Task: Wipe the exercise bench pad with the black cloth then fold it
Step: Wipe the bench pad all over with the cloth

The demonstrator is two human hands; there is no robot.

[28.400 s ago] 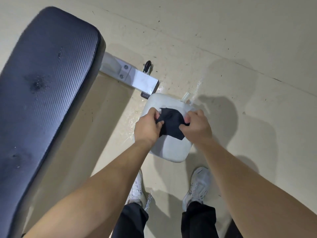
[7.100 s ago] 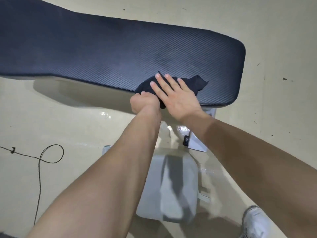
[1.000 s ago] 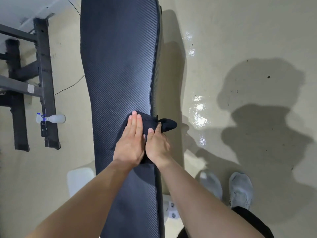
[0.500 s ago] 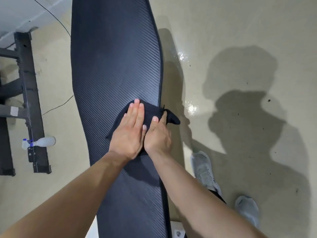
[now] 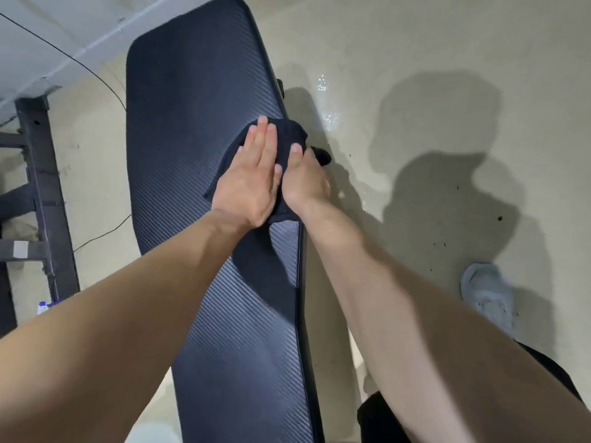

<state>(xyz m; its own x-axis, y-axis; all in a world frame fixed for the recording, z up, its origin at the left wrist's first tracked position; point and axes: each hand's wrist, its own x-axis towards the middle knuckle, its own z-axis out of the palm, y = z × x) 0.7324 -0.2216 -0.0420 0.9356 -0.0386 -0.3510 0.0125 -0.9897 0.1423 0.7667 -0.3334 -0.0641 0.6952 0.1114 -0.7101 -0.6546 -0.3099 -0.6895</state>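
Most of the black cloth (image 5: 289,135) under both hands; bench pad (image 5: 192,123) cut off below.

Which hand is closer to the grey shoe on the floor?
Right. The right hand sits at the padded black bench's right edge on the black cloth, toward the grey shoe; the left hand lies farther in.
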